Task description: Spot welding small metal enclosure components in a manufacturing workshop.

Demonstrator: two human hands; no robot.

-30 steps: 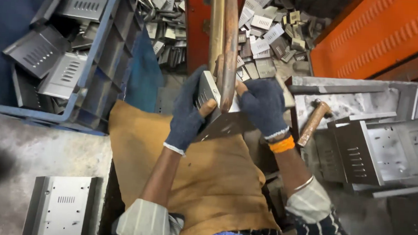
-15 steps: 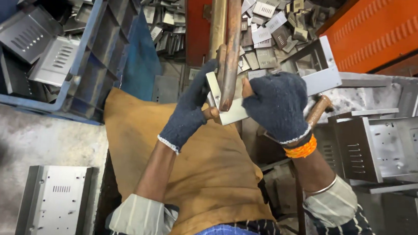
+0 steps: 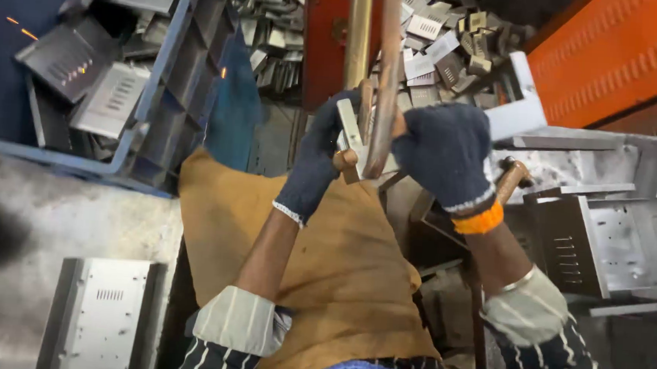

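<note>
Both my hands wear dark knit gloves and grip one bent sheet-metal part (image 3: 349,125) at the tip of a copper welding rod (image 3: 386,82) that runs down from the top of the view. My left hand (image 3: 316,161) holds the part's left edge from below. My right hand (image 3: 446,154), with an orange cuff at the wrist, clasps its right side, where a long pale flange (image 3: 516,116) sticks out to the right. A brown apron (image 3: 323,275) covers my lap below the hands.
A blue crate (image 3: 171,84) of perforated metal plates sits at the upper left, with sparks over it. Several small metal pieces (image 3: 436,39) are heaped behind the rods. Larger brackets (image 3: 614,240) are stacked at right beside an orange machine housing (image 3: 618,50). A grey plate (image 3: 104,315) lies on the floor.
My hands have lifted the metal part and turned it at the rod, the right hand rising over it. The long flange now sticks out to the right. Sparks have appeared at the upper left.
</note>
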